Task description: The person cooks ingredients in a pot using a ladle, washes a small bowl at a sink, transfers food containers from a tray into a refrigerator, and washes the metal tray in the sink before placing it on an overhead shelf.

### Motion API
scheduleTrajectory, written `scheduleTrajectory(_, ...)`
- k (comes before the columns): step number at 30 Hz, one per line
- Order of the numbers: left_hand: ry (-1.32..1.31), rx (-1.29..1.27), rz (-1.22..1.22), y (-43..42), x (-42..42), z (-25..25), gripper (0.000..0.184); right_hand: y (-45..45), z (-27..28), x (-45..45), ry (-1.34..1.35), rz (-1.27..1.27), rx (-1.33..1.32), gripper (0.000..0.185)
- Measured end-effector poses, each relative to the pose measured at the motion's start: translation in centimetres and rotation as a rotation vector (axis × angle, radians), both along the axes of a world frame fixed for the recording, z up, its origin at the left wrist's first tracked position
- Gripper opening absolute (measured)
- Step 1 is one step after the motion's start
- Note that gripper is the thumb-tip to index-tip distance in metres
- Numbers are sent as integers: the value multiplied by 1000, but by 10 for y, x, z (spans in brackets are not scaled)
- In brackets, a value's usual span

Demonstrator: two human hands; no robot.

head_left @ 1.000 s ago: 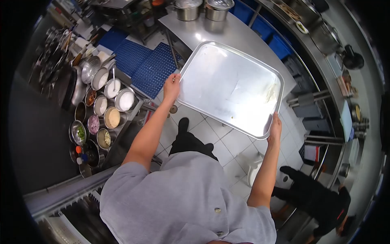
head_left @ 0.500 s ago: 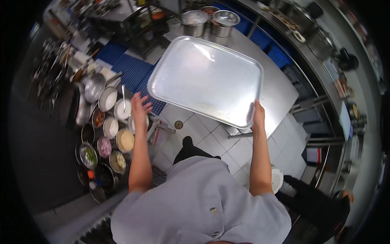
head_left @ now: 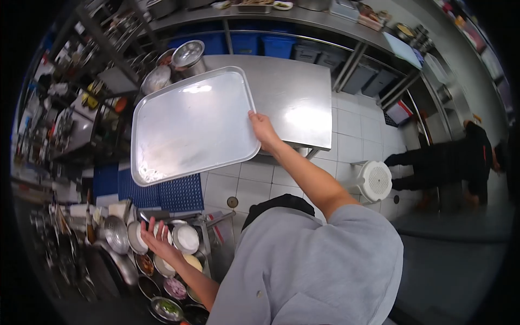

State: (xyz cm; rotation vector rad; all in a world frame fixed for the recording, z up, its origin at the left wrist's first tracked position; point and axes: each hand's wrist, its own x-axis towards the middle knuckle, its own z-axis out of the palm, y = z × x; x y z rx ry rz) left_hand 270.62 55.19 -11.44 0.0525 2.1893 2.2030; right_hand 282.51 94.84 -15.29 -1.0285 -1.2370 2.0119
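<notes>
A large rectangular metal tray (head_left: 189,127) with a rolled rim is held up in front of me, nothing on it. My right hand (head_left: 264,131) grips its right edge, with the thumb over the rim. My left hand (head_left: 158,238) is off the tray, fingers spread, above a cluster of ingredient pots. Around that hand are a pot of white powder (head_left: 186,238), a bowl of chopped pink onion (head_left: 175,288) and a bowl of something green (head_left: 167,309).
A steel table (head_left: 298,92) stands beyond the tray, with metal pots (head_left: 188,54) on its left end. A white stool (head_left: 375,181) is to the right, near a person in black (head_left: 449,160). Blue mats (head_left: 162,194) lie on the tiled floor. Blue bins (head_left: 279,46) sit under the far counter.
My view has turned to the right. The tray has swung leftward in view, still in my right hand. My left hand now appears lower, over the pots, with its fingers spread.
</notes>
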Motion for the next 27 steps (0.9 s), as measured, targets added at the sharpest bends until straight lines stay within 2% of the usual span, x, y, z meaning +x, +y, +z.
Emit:
scheduleTrajectory(5,-10,-69,-59,8,-3,-10,59,14,-6,1,7,-187,98,42)
scheduleTrajectory(7,-87,-66,-80,21,-5,-11,59,27,-8,15,89,-124,65,42)
scheduleTrajectory(12,-95,-50,-219,82,-5,-6,60,52,10,71,95,-217,28,43)
scheduleTrajectory(16,-51,-46,-400,159,3,7,64,89,15,130,72,-332,45,44)
scheduleTrajectory(19,-155,122,-567,231,19,10,74,122,27,190,117,-368,8,43)
scheduleTrajectory(27,-390,284,-828,448,125,-8,79,236,21,377,32,-504,109,43)
